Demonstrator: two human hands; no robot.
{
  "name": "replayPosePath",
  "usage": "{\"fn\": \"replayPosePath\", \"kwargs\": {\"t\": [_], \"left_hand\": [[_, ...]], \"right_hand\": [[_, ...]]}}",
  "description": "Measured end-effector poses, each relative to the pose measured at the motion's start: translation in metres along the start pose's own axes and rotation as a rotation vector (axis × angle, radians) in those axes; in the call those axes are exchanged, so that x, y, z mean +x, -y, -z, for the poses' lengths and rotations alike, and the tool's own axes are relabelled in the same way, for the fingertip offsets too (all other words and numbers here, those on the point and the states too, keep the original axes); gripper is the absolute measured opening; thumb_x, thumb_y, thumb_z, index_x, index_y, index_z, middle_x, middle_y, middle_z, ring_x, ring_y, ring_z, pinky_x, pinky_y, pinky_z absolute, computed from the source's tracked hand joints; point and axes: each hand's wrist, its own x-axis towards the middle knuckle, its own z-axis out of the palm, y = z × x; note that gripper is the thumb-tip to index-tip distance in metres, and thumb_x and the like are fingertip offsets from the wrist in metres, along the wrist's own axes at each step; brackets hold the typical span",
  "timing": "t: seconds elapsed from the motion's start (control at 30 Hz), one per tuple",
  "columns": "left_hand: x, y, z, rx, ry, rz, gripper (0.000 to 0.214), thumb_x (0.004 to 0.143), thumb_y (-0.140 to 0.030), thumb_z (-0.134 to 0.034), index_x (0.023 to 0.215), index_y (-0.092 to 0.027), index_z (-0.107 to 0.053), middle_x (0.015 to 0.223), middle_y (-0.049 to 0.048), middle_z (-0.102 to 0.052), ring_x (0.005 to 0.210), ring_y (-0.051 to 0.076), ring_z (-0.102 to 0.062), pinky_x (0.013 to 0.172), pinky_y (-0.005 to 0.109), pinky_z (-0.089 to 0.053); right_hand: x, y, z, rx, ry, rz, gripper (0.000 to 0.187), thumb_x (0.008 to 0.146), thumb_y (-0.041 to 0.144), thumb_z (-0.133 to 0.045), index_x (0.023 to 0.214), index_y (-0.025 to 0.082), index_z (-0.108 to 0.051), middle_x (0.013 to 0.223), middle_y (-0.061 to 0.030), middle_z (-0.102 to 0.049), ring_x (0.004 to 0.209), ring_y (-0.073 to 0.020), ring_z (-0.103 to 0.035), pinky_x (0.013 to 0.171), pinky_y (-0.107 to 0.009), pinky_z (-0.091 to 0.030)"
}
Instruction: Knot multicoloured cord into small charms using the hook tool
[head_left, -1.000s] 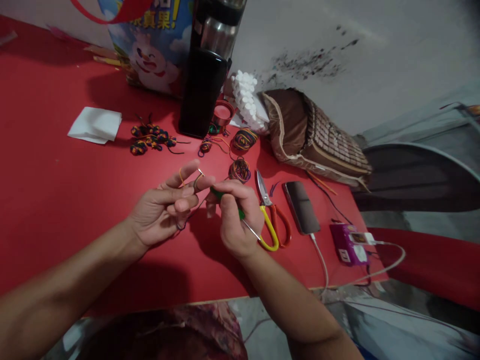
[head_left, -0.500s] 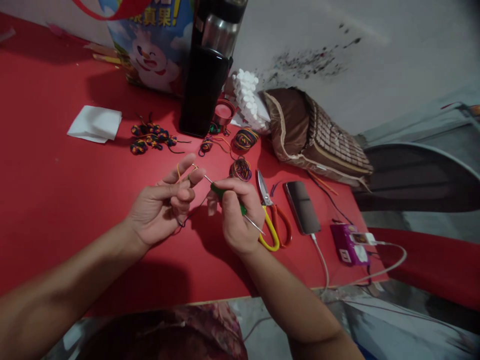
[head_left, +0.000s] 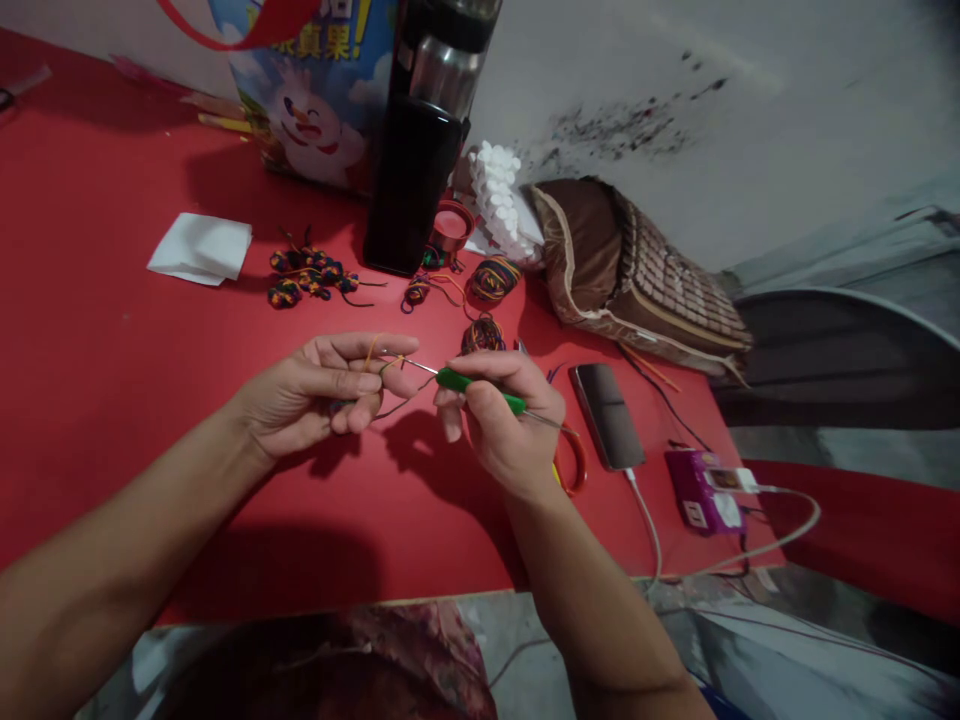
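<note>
Between the fingers of my right hand [head_left: 506,415] is a crochet hook with a green handle [head_left: 480,390], held like a pen. Its thin metal tip reaches left to my left hand [head_left: 330,390]. There, multicoloured yarn [head_left: 373,352] loops round the raised forefinger, and thumb and fingers pinch the strand. A darker stretch of yarn runs from the left fingers toward the hook's handle. Behind the hands lie a knotted bunch of multicoloured yarn pieces [head_left: 311,275], a wound yarn ball [head_left: 493,280] and a second, looser ball [head_left: 484,336].
Scissors [head_left: 575,465] lie partly hidden under my right hand. To the right are a charging phone [head_left: 606,415] and a purple box [head_left: 701,495] with a cable. A black upright phone or case [head_left: 412,185], a bag [head_left: 307,110], folded white paper [head_left: 201,248] and a brown cushion [head_left: 637,265] stand farther back.
My right hand has moved right, drawing the hook away and turning it flatter, now covering more of the scissors. My left hand has tilted, its forefinger pointing more to the right.
</note>
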Motion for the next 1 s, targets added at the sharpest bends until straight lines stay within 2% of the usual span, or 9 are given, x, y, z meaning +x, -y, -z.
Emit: {"fn": "replayPosePath", "kwargs": {"t": [0.17, 0.27, 0.37, 0.53, 0.7, 0.9, 1.0], "left_hand": [[-0.002, -0.001, -0.002, -0.022, 0.038, 0.035, 0.031, 0.071, 0.008, -0.075, 0.094, -0.01, -0.087, 0.077, 0.0116, -0.083, 0.038, 0.006, -0.06, 0.039, 0.01, -0.048], [-0.001, -0.001, -0.002, -0.036, 0.06, 0.059, 0.032, 0.073, 0.008, -0.074, 0.096, -0.009, -0.087, 0.079, 0.0124, -0.083, 0.041, 0.008, -0.064, 0.043, 0.011, -0.052], [-0.001, 0.0, -0.001, -0.008, 0.069, 0.063, 0.033, 0.076, 0.005, -0.075, 0.103, -0.011, -0.086, 0.085, 0.0134, -0.084, 0.048, 0.011, -0.07, 0.046, 0.012, -0.055], [-0.002, 0.002, 0.0, 0.037, 0.077, 0.035, 0.032, 0.08, -0.002, -0.079, 0.109, -0.014, -0.086, 0.09, 0.0121, -0.085, 0.052, 0.012, -0.073, 0.048, 0.011, -0.055], [-0.002, 0.002, -0.001, 0.054, 0.069, 0.022, 0.033, 0.079, -0.005, -0.083, 0.11, -0.016, -0.086, 0.088, 0.0109, -0.085, 0.052, 0.012, -0.073, 0.047, 0.011, -0.054], [-0.002, 0.001, -0.004, 0.061, 0.079, 0.028, 0.03, 0.077, -0.006, -0.084, 0.105, -0.016, -0.086, 0.089, 0.0118, -0.085, 0.05, 0.012, -0.072, 0.047, 0.013, -0.055], [-0.003, 0.001, -0.005, 0.063, 0.081, 0.049, 0.029, 0.081, -0.005, -0.08, 0.107, -0.015, -0.085, 0.088, 0.0118, -0.085, 0.052, 0.013, -0.074, 0.05, 0.014, -0.057]], "right_hand": [[0.003, -0.001, 0.002, 0.046, 0.054, 0.023, 0.012, 0.099, 0.028, -0.073, 0.109, 0.025, -0.079, 0.084, -0.0002, -0.079, 0.048, -0.0068, -0.064, 0.046, -0.02, -0.053], [0.003, -0.003, 0.004, 0.039, 0.069, 0.013, 0.015, 0.098, 0.035, -0.075, 0.109, 0.025, -0.079, 0.085, -0.0009, -0.078, 0.046, -0.0074, -0.061, 0.042, -0.021, -0.051], [0.003, -0.004, 0.005, 0.037, 0.07, -0.009, 0.014, 0.098, 0.034, -0.074, 0.109, 0.026, -0.079, 0.085, -0.0007, -0.078, 0.047, -0.0072, -0.062, 0.043, -0.021, -0.051], [0.006, -0.004, 0.006, 0.064, 0.062, -0.103, 0.011, 0.098, 0.036, -0.074, 0.104, 0.028, -0.077, 0.079, 0.0032, -0.076, 0.045, -0.0057, -0.058, 0.043, -0.019, -0.048], [0.011, -0.005, 0.007, 0.165, 0.075, -0.232, 0.02, 0.094, 0.046, -0.077, 0.099, 0.027, -0.075, 0.075, 0.0042, -0.073, 0.042, -0.0047, -0.051, 0.04, -0.018, -0.042], [0.012, -0.006, 0.008, 0.261, 0.099, -0.232, 0.015, 0.095, 0.041, -0.078, 0.1, 0.027, -0.077, 0.076, 0.0033, -0.074, 0.043, -0.0042, -0.052, 0.04, -0.016, -0.044], [0.013, -0.006, 0.01, 0.267, 0.089, -0.255, 0.02, 0.091, 0.044, -0.082, 0.095, 0.025, -0.078, 0.076, 0.0018, -0.075, 0.041, -0.0046, -0.051, 0.038, -0.017, -0.042]]}}
